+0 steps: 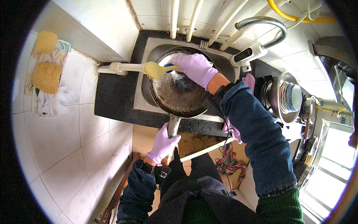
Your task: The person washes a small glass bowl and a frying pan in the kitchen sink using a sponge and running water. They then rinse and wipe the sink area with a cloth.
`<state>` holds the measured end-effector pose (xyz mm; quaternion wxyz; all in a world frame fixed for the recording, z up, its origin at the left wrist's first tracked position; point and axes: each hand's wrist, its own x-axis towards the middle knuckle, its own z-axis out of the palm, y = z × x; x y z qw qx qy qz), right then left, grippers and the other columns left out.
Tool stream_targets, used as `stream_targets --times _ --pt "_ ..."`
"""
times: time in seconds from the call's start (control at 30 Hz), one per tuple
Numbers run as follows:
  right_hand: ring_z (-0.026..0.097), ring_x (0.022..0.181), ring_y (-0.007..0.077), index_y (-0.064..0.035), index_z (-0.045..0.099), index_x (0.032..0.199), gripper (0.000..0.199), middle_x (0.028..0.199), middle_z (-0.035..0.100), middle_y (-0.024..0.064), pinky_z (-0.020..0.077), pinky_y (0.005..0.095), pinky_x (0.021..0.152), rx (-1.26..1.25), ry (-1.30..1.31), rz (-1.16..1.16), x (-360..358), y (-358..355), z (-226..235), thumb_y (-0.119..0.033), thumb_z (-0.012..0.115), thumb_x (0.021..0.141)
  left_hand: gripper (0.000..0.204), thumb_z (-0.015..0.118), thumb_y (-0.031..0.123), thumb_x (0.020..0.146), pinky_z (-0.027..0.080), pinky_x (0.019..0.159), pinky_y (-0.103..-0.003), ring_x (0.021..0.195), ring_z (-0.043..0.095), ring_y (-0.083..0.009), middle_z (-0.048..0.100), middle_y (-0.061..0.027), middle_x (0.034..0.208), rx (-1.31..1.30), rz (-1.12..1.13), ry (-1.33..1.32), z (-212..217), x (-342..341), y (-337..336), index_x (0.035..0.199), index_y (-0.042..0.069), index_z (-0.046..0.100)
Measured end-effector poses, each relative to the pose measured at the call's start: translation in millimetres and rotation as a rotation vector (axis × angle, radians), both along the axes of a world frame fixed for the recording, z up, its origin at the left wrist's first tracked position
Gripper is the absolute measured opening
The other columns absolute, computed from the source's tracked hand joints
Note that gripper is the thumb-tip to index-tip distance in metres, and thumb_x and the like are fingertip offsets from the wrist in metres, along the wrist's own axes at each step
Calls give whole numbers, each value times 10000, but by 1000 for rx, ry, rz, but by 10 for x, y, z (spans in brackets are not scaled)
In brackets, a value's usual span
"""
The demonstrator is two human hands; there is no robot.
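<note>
Fingers of the left hand [164, 143] wrap the pan handle [173, 126]; the right hand [196, 70] clasps a yellow brush-like tool [154, 70]. The pan [173, 96] looks part-scrubbed, brown patches [164, 86] remaining.

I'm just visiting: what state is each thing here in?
Pan, mottled, shiny in places
Brush, head pointing left
Left hand, gloved, gripping the pan's handle
Right hand, gloved, holding the brush
Tap, running or not, unclear
Bowls, stacked in the basin
Cloth, crumpled
</note>
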<state>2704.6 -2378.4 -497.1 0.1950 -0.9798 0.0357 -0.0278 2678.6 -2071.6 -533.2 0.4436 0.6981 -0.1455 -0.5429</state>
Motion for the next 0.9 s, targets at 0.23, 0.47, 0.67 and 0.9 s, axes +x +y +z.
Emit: stream_targets --times 0.23,0.47,0.67,0.9 --pt "688 946 347 -121 605 1318 417 1120 689 168 542 412 796 126 5 -506 -939 -77 243 -288 656 939 403 695 42 862 476 467 -258 565 585 -100 579 -31 796 -35 63 -32 -126 63 -116 1212 -2 501" --pt "710 721 276 -163 675 1142 255 789 685 87 552 406 593 -536 399 -263 -1124 -188 -380 -154 583 904 475 740 119 797 551 668 -377 727 693 -278 676 -171 841 3 80 -199 -496 143 -183 1207 -27 552" --pt "726 916 318 -128 763 1029 211 958 750 114 575 417 768 -153 806 -252 -761 351 -835 -152 599 897 456 706 29 837 504 502 -278 583 603 -110 611 -53 789 -80 38 -423 -778 141 -167 1248 -18 514" --pt "718 917 314 -169 749 1104 248 1005 743 115 566 400 801 -175 819 -242 -764 154 -804 -196 571 933 455 713 44 834 499 497 -275 579 596 -107 611 -47 767 -57 77 -341 -685 139 -75 1240 -29 520"
